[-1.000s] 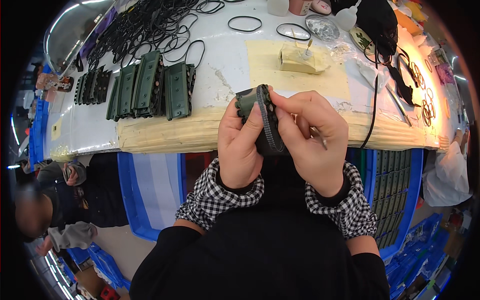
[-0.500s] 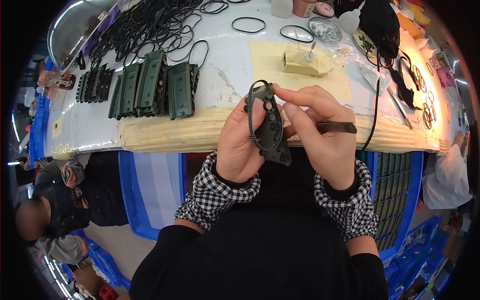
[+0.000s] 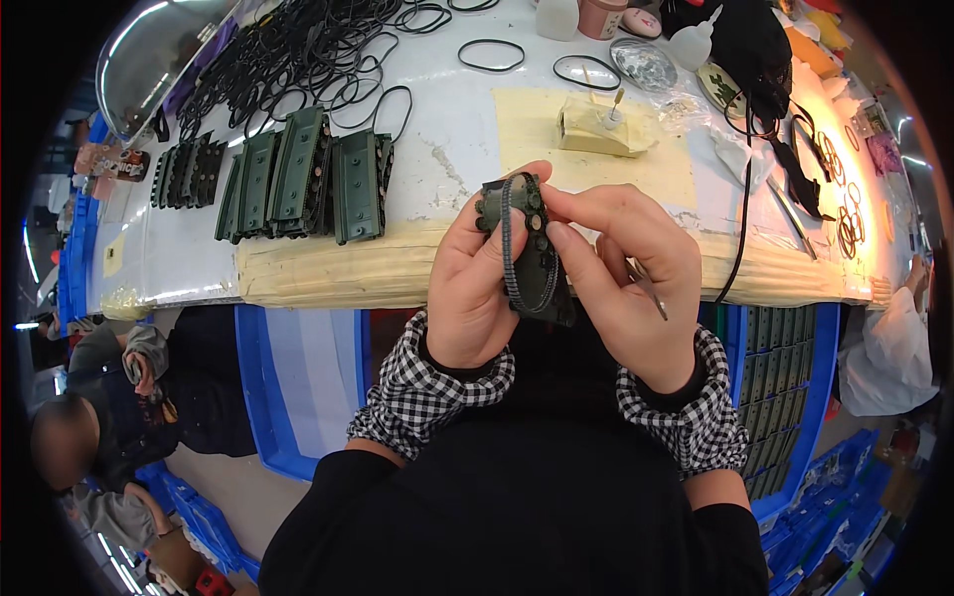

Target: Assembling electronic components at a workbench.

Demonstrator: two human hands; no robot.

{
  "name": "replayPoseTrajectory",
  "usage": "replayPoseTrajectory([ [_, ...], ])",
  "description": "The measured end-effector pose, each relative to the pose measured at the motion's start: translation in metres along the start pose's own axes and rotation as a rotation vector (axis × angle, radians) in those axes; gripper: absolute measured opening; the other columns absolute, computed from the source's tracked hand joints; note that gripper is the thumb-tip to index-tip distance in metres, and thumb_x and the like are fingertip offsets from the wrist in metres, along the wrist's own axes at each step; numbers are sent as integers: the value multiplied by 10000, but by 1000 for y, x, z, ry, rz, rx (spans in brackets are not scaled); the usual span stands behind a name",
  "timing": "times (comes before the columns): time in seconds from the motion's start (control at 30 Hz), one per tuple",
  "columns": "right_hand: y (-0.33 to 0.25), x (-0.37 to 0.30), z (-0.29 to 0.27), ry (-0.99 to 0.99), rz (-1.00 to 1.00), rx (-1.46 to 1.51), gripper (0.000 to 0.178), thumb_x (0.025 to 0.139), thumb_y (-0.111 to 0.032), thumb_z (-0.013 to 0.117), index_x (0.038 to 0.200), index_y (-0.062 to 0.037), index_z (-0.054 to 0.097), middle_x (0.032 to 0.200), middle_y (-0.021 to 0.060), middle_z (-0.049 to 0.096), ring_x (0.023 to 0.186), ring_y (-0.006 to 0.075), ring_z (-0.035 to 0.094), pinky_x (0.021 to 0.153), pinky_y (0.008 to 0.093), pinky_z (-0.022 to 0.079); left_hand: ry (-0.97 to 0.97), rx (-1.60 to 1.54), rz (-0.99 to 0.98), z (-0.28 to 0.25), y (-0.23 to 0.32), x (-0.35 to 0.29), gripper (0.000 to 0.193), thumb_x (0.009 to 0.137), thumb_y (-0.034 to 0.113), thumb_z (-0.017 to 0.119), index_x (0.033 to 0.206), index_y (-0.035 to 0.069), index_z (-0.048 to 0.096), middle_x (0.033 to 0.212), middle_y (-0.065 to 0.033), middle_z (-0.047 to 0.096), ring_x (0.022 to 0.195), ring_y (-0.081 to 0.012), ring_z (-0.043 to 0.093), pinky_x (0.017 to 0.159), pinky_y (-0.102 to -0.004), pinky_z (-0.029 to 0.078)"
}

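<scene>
**Both hands closed on a green part at the table edge**

The left hand [image 3: 477,288] held a dark green plastic part [image 3: 532,258] upright in front of the person's chest, just short of the table's [image 3: 447,129] padded front edge. Its grip was closed on the part: the thumb lay along the part's 9 o'clock side and the fingers wrapped behind it. A black rubber band [image 3: 509,243] ran lengthwise down the face of the part, just at 3 o'clock of the thumb. The right hand [image 3: 626,288] met the part from 3 o'clock, its grip narrow, with thumb and forefinger pinching the part's top end. A thin metal tool [image 3: 651,295] poked out from under that hand's fingers at about 4 o'clock of the part.

At 10 o'clock of the hands, on the table, lay a row of green parts [image 3: 298,179] side by side. Farther off at 11 o'clock sprawled a heap of black rubber bands [image 3: 288,60]. At 1 o'clock sat a yellowish sponge block [image 3: 596,129] on a pale yellow mat [image 3: 596,164]. Another person [image 3: 109,417] sat at 8 o'clock, below the table.
</scene>
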State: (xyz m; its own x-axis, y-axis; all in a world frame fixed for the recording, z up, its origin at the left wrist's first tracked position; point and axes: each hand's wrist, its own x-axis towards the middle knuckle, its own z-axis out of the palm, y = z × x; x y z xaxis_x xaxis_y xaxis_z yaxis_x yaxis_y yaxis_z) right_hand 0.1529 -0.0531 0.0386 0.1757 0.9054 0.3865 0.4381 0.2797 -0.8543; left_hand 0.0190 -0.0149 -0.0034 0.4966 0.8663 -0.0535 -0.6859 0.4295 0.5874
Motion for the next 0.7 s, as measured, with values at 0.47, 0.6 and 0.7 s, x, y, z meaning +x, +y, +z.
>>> replayPoseTrajectory([
  [0.47, -8, -6, 6, 17, 5, -69, 295, 760, 91, 677, 1035, -11, 707, 839, 71, 624, 638, 131, 624, 563, 245, 514, 1, 28, 144, -3, -13, -7, 259, 1014, 120, 496, 1240, -6, 515, 1099, -81, 634, 956, -131, 632, 844, -263, 529],
  [0.6, -6, -8, 6, 7, -24, -152, 279, 757, 84, 677, 1020, -8, 706, 826, 69, 620, 619, 130, 618, 549, 242, 507, 40, 42, 124, -1, -14, -9, 239, 1016, 124, 493, 1212, -6, 535, 1089, -76, 637, 953, -123, 631, 835, -262, 530],
  [0.7, -4, -9, 7, 18, -82, -234, 277, 757, 76, 682, 1020, -5, 703, 823, 70, 623, 613, 136, 615, 542, 254, 502, 49, 119, 163, 0, -16, -9, 239, 1018, 130, 490, 1211, -3, 539, 1087, -71, 638, 954, -119, 630, 832, -261, 530],
])
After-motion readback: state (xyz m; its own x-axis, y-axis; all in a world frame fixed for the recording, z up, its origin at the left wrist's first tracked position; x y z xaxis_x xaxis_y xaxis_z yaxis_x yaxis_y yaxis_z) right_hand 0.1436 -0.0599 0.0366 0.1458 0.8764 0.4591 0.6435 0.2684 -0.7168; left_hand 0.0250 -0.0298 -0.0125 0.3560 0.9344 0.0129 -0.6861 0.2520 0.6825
